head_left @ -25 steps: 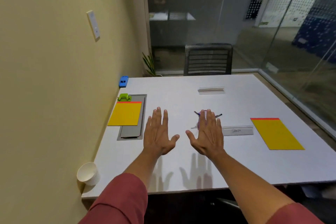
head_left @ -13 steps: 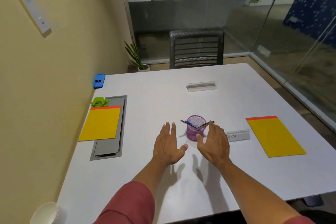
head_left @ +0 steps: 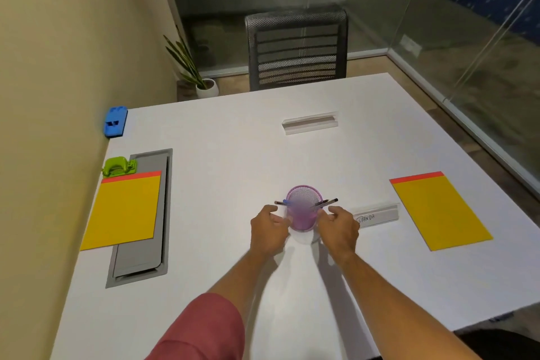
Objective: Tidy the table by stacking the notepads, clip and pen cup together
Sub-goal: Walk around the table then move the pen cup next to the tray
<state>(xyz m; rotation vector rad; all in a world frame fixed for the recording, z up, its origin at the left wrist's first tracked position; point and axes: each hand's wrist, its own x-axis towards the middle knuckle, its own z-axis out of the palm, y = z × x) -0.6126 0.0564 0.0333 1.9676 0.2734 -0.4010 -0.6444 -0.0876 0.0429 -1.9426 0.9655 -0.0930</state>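
A purple mesh pen cup (head_left: 302, 213) with two pens stands on the white table (head_left: 233, 155), near its middle. My left hand (head_left: 270, 232) presses against the cup's left side with curled fingers. On the opposite side my right hand (head_left: 339, 228) touches the cup's wall, so it is clasped between both hands. One yellow notepad (head_left: 125, 210) with a red top strip lies at the left, partly over a grey hatch. A green clip (head_left: 118, 166) sits just behind it. A second yellow notepad (head_left: 438, 210) lies at the right.
A clear name holder (head_left: 377, 215) lies just right of the cup, and another holder (head_left: 309, 122) sits farther back. A blue object (head_left: 116, 122) rests at the far left corner by the wall. The grey cable hatch (head_left: 143, 254) is flush in the table. A mesh chair (head_left: 296, 47) stands behind.
Both hands went from flat and spread above the table to closing in on the pen cup from either side. The view has tilted down and moved nearer.
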